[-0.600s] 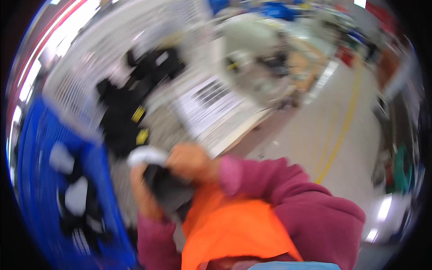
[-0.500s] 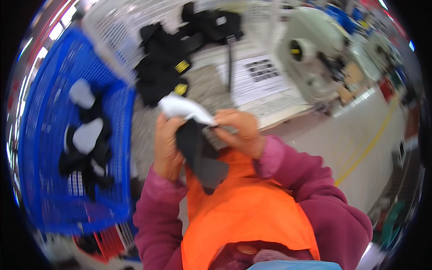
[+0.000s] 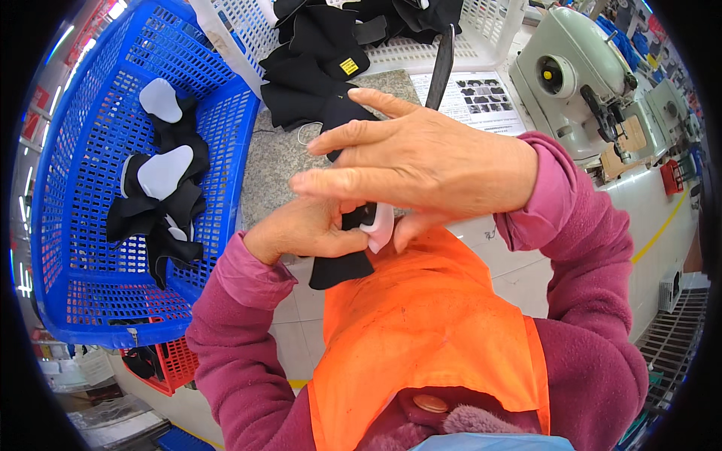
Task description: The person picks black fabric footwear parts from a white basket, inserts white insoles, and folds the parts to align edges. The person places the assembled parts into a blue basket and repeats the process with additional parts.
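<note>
My left hand is closed on a black fabric piece just above the orange apron, its thumb and fingers pinched at the edge. A glossy white part of that piece shows beside the left fingertips. My right hand reaches across above it with fingers spread apart, hiding much of the fabric. No object shows in the right hand. Behind both hands, a stack of black fabric pieces with a yellow label lies partly over the grey mat.
A blue plastic basket at the left holds several black-and-white pieces. At the back stands a white crate with more black fabric. A printed sheet lies by a pale green sewing machine. Below the blue basket is a red crate.
My right hand has let go of the white part and now spreads over the piece. My left hand has moved lower, still holding the fabric. The view has shifted.
</note>
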Demonstrator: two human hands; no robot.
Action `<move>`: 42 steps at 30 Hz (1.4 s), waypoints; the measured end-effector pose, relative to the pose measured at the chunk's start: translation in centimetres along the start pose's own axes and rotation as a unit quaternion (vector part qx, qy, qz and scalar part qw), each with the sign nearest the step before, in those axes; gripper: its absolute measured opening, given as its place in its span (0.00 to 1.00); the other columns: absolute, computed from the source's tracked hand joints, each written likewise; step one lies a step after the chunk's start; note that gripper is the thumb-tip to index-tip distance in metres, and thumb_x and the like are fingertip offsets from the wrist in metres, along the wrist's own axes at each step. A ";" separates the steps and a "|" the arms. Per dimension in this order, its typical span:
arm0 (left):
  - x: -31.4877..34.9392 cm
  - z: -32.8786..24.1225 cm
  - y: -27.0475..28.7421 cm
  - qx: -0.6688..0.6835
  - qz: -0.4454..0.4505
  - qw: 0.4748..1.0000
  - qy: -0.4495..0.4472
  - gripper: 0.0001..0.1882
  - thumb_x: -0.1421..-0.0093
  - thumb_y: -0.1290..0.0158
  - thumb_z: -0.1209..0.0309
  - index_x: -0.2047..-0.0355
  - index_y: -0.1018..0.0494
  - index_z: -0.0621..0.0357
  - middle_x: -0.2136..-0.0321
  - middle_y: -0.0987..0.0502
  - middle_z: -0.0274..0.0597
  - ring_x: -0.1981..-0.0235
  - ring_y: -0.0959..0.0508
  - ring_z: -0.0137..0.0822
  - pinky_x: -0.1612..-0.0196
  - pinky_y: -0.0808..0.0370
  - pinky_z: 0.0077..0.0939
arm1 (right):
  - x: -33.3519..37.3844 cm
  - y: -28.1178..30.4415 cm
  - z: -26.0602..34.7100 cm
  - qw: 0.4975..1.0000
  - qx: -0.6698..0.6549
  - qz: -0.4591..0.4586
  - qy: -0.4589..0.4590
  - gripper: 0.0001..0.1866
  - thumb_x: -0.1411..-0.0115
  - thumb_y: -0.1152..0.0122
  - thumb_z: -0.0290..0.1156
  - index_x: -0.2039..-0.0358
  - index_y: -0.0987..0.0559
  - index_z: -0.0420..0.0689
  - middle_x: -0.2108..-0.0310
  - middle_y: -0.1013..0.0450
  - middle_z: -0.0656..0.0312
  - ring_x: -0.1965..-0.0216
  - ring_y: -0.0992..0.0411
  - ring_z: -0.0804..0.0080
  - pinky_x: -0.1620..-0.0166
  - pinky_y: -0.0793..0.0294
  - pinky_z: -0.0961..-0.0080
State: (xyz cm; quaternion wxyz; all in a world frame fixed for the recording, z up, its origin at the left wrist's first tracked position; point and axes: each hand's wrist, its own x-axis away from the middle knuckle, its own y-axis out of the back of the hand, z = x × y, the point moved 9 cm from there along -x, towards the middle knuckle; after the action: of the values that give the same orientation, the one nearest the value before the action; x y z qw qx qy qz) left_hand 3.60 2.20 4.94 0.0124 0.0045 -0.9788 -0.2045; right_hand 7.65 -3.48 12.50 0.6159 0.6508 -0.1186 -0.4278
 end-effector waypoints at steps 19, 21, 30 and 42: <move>-4.9 -6.7 2.9 -0.443 -0.199 0.811 -0.326 0.12 0.57 0.41 0.80 0.72 0.32 0.61 0.72 0.31 0.48 0.70 0.26 0.50 0.68 0.27 0.37 | 4.6 1.9 -5.4 0.969 0.074 -0.038 -0.234 0.11 0.46 0.35 0.41 0.67 0.23 0.49 0.73 0.23 0.61 0.64 0.23 0.59 0.55 0.33 0.51; -6.9 -9.5 3.8 -0.494 -0.248 0.720 -0.420 0.12 0.58 0.41 0.80 0.73 0.32 0.60 0.73 0.31 0.47 0.70 0.26 0.50 0.69 0.27 0.37 | 4.6 4.6 -6.3 0.939 0.245 -0.021 -0.241 0.13 0.47 0.33 0.36 0.62 0.26 0.51 0.68 0.26 0.66 0.62 0.25 0.65 0.49 0.38 0.57; -16.4 -12.4 6.5 -0.573 -0.301 0.621 -0.442 0.12 0.55 0.37 0.71 0.72 0.29 0.58 0.72 0.28 0.40 0.64 0.23 0.43 0.48 0.27 0.34 | 6.3 12.0 -11.4 0.881 0.425 -0.028 -0.204 0.09 0.42 0.41 0.28 0.61 0.26 0.54 0.69 0.27 0.69 0.62 0.23 0.68 0.54 0.34 0.47; -17.3 -8.7 6.1 -0.445 -0.278 0.757 -0.388 0.17 0.60 0.43 0.84 0.69 0.32 0.60 0.67 0.30 0.44 0.63 0.25 0.47 0.61 0.25 0.34 | 8.9 10.1 -13.1 0.884 0.423 -0.031 -0.198 0.10 0.44 0.39 0.29 0.61 0.25 0.55 0.70 0.29 0.71 0.62 0.25 0.71 0.56 0.34 0.52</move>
State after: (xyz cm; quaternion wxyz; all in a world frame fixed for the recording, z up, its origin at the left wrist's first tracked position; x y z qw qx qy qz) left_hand 21.13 4.60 14.94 -0.4255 0.1906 -0.6539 -0.5959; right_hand 26.06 -2.52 16.31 0.2323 0.7549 -0.3870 -0.4758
